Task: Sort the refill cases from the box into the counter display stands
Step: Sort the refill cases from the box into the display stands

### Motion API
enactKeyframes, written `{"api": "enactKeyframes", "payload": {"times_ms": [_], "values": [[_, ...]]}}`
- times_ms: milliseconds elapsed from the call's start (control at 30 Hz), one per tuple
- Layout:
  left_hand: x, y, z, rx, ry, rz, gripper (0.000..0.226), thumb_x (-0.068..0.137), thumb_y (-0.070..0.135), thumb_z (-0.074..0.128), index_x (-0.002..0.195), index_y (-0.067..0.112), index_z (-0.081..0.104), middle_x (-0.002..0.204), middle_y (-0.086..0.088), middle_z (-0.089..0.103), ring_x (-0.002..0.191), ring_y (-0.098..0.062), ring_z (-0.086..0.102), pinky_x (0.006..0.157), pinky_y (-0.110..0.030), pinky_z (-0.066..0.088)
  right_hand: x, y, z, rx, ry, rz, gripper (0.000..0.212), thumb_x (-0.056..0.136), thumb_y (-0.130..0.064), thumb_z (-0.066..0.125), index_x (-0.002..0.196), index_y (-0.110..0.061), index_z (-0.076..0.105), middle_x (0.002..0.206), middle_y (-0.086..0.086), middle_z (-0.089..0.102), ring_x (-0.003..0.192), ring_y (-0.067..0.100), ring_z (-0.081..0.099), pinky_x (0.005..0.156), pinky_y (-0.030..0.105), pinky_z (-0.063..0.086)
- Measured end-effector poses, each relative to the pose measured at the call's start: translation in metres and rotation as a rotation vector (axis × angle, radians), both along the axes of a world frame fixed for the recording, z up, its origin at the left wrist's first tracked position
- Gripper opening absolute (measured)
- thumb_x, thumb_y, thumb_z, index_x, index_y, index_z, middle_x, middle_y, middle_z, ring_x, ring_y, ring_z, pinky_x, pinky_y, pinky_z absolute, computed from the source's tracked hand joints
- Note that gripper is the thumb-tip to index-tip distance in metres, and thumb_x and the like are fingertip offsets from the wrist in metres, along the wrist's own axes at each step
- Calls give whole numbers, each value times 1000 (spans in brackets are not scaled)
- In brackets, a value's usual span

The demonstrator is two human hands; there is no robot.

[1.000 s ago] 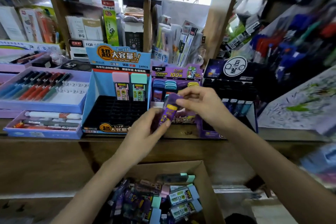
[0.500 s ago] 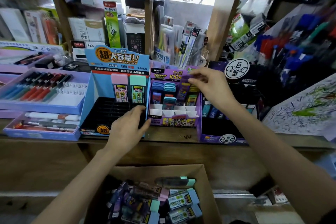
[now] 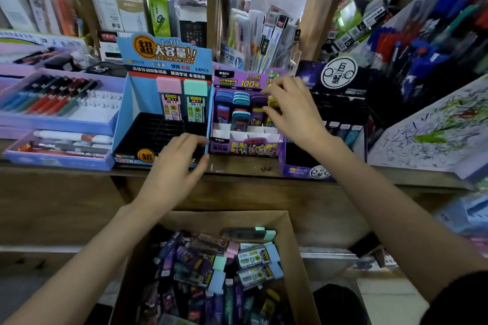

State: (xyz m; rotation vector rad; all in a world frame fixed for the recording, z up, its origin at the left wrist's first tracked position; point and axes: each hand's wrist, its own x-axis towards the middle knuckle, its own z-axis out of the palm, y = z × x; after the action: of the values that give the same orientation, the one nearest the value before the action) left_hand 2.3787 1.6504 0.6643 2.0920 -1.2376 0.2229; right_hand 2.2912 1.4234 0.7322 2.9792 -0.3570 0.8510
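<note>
**Desk:** Entry one, right side. What do I log?

**Operator:** Fingers of the right hand: curled, thumb opposite, pinching the yellow-marked refill case. Location of the case: right-hand column of the purple display stand, towards the back, upright among its neighbours. A second ago I have both hands holding that case in the air above the counter edge. Now it sits in the stand. I enter it as delivered, not yet released.

**Desk:** Entry two, left side?

**Operator:** Fingers of the left hand: straight, spread, holding nothing, resting on the front right corner of the blue display stand. The hand has come off the case and has not shifted over the last half-second. I read it as steadying the stand.

**Desk:** Stock remaining?

**Operator:** Box, below the counter: a deep heap of refill cases, with purple, mint and pale blue mixed. Blue display stand: a pink and a mint case at the back, with black grid showing in front of them. Purple display stand: front white pockets vacant.

**Desk:** Meaning for the task?

**Operator:** One case sorted, in my judgement, and the bulk outstanding. The next entry calls for the right hand to let go and for one hand to go down into the box.
</note>
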Motion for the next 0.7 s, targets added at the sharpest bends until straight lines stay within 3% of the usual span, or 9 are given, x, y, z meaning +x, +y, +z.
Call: {"api": "enactKeyframes", "payload": {"times_ms": [100,200,300,400,467,533,600,700], "values": [[-28,25,-21,27,74,-87,22,91,15,57,112,9,58,108,-3,59,103,-17,55,87,-35,45,-39,24,-13,123,1,115,24,91,-17,58,113,-10,59,103,6,56,96,20,49,82,32,39],[-52,45,-67,148,187,-108,21,92,17,57,112,12,58,108,0,57,102,-14,55,84,-31,45,-78,39,-51,354,228,127,20,91,-20,58,110,-17,61,88,-6,58,78,7,52,70,26,45],[-68,58,-119,355,357,-86,21,95,24,53,114,17,55,111,4,55,103,-12,56,81,-24,44,-109,50,-109,614,463,74,21,91,-21,59,112,-18,62,94,-4,64,78,0,53,70,13,43],[-76,73,-169,552,416,-127,27,93,28,56,117,16,54,120,0,54,109,-13,54,84,-22,40,-135,64,-171,838,657,20,25,92,-20,59,116,-13,61,104,3,64,86,6,56,66,2,39],[-82,86,-195,664,421,-189,37,88,35,63,118,14,54,122,0,51,112,-14,52,85,-20,37,-150,74,-209,897,862,22,31,91,-21,61,120,-12,56,113,5,60,99,15,57,69,5,39],[-88,99,-214,744,476,-252,45,82,42,67,116,16,54,120,1,49,110,-13,52,87,-20,38,-163,84,-239,904,1015,27,41,88,-27,65,124,-13,53,119,4,56,106,19,55,79,20,44],[-94,107,-226,826,441,-269,50,79,49,67,118,21,52,121,3,48,108,-11,52,87,-20,38,-172,93,-262,859,1057,14,51,84,-32,69,128,-15,48,124,4,52,109,20,53,84,27,44],[-98,107,-237,912,313,-223,55,76,55,65,119,26,49,122,3,44,113,-16,50,88,-29,36,-176,104,-287,777,1032,-22,61,81,-33,71,132,-16,42,131,5,43,116,21,46,89,26,39]]}}
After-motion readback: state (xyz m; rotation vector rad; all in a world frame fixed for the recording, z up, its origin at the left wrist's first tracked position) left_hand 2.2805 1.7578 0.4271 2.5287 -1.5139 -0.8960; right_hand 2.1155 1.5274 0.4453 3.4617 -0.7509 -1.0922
